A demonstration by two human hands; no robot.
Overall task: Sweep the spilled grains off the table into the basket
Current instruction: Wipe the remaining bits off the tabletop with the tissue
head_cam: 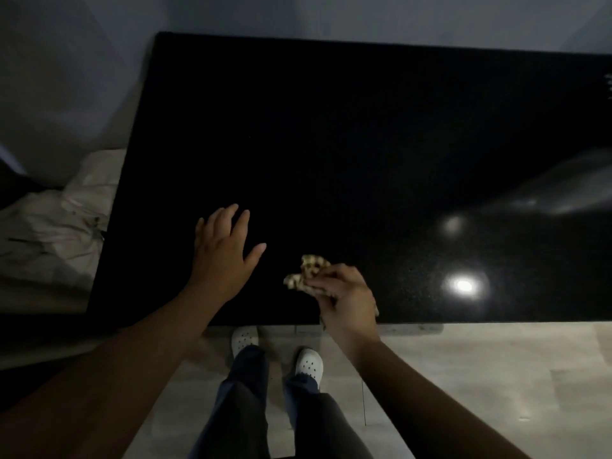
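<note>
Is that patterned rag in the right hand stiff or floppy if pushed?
Probably floppy: the rag bunches in folds out of the right hand. Likely light: a mere pinch holds it. It may glide easily, since the table looks glossy.

Dark tabletop (364, 144) stretches open toward the wall (331, 14); a pale crumpled bundle (59, 226) crowds its left side

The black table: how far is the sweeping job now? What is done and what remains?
Done: no grains can be made out on the table, though the picture is dark. In hand: the right hand grips a crumpled patterned cloth near the front edge, and the left hand lies flat and open on the top. Left: no basket is in view, so whether the grains reached it cannot be told.
</note>
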